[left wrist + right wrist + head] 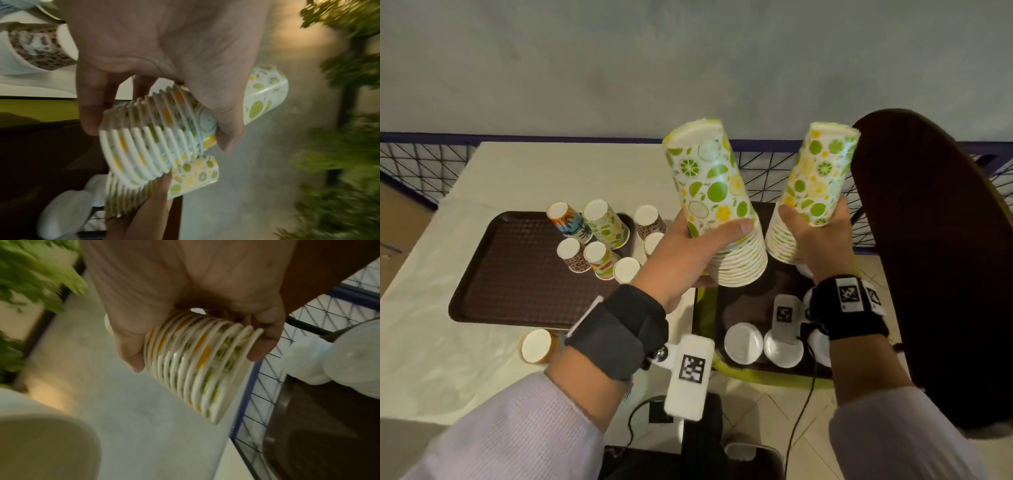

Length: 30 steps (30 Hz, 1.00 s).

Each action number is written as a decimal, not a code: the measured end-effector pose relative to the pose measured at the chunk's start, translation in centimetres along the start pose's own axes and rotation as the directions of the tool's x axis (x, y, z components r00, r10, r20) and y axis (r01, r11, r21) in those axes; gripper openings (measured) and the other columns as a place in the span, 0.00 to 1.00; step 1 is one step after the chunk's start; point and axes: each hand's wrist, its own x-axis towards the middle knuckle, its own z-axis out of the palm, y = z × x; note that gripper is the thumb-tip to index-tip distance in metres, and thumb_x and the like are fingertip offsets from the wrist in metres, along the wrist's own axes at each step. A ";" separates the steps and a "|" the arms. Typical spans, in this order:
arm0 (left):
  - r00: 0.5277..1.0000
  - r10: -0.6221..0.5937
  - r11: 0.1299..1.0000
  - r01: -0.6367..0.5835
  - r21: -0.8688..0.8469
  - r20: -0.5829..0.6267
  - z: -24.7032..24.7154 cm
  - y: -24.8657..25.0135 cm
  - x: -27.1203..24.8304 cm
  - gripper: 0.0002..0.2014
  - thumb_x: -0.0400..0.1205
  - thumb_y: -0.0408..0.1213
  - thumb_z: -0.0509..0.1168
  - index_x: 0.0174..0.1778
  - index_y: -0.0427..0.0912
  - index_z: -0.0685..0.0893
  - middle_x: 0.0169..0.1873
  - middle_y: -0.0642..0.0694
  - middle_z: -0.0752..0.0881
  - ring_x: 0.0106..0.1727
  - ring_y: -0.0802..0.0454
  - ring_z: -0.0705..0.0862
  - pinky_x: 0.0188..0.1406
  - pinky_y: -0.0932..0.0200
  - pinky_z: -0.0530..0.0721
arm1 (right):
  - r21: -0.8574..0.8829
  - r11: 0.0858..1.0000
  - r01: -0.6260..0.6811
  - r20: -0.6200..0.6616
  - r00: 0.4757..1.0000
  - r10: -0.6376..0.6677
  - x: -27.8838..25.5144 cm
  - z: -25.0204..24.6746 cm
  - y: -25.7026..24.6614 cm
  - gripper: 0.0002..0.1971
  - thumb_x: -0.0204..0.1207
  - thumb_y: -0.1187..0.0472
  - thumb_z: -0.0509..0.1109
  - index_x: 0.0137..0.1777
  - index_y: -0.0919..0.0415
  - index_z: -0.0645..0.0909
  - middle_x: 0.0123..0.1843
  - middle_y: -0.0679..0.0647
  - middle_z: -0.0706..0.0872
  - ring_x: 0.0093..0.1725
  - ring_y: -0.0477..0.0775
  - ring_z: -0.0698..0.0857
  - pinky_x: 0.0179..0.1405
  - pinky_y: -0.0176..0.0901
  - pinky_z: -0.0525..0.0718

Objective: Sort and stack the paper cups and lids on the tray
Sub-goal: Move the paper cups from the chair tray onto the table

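Two nested stacks are up: your left hand (690,245) fingers wrap one stack (717,205), right hand (822,236) the other (813,192). Loose cups (599,236) left of your fingers on the tray (517,291) and lids (743,342) below remain unsorted.

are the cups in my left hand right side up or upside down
Upside down. The left hand grips a citrus-print cup stack whose closed white bases point up and rolled rims face down, tilted slightly.

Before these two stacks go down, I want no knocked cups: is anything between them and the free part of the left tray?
Partly. Upside-down paper cups crowd the brown plastic tray's far right corner, directly between it and the left hand's citrus-print cup stack. The right hand's stack is farther right.
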 end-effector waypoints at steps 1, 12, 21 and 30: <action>1.000 0.016 1.000 -0.016 0.014 0.022 -0.6 0.8 -1.2 0.25 0.75 0.52 0.81 0.67 0.61 0.82 0.56 0.57 0.94 0.57 0.52 0.93 0.56 0.41 0.92 | 0.015 1.000 0.013 -0.003 1.000 -0.013 -1.2 -0.5 -1.2 0.34 0.61 0.39 0.83 0.63 0.48 0.75 0.57 0.46 0.87 0.56 0.48 0.88 0.56 0.49 0.88; 0.954 0.187 0.974 -0.211 0.084 0.234 -14.5 3.4 -14.0 0.18 0.69 0.53 0.77 0.56 0.63 0.93 0.59 0.50 0.94 0.58 0.47 0.94 0.53 0.41 0.93 | 0.360 0.930 0.071 0.034 0.995 -0.090 -16.8 -1.0 -9.6 0.35 0.68 0.43 0.80 0.75 0.49 0.76 0.66 0.46 0.88 0.67 0.49 0.87 0.66 0.61 0.84; 0.983 0.151 0.978 -0.165 0.131 0.107 -32.0 -1.2 -19.2 0.45 0.51 0.69 0.86 0.62 0.51 0.92 0.60 0.46 0.94 0.58 0.44 0.94 0.46 0.52 0.94 | 0.508 0.860 -0.052 0.225 0.972 -0.074 -29.6 6.2 -14.1 0.24 0.78 0.45 0.75 0.69 0.55 0.80 0.66 0.34 0.87 0.68 0.38 0.84 0.62 0.40 0.86; 0.991 0.000 0.996 0.011 0.085 -0.132 -40.9 -15.0 -15.9 0.56 0.48 0.64 0.89 0.72 0.46 0.83 0.60 0.47 0.93 0.63 0.42 0.91 0.52 0.45 0.93 | 0.308 0.951 0.024 0.430 0.888 -0.162 -37.7 18.4 -13.3 0.38 0.53 0.33 0.87 0.60 0.54 0.88 0.58 0.52 0.93 0.59 0.52 0.91 0.56 0.48 0.88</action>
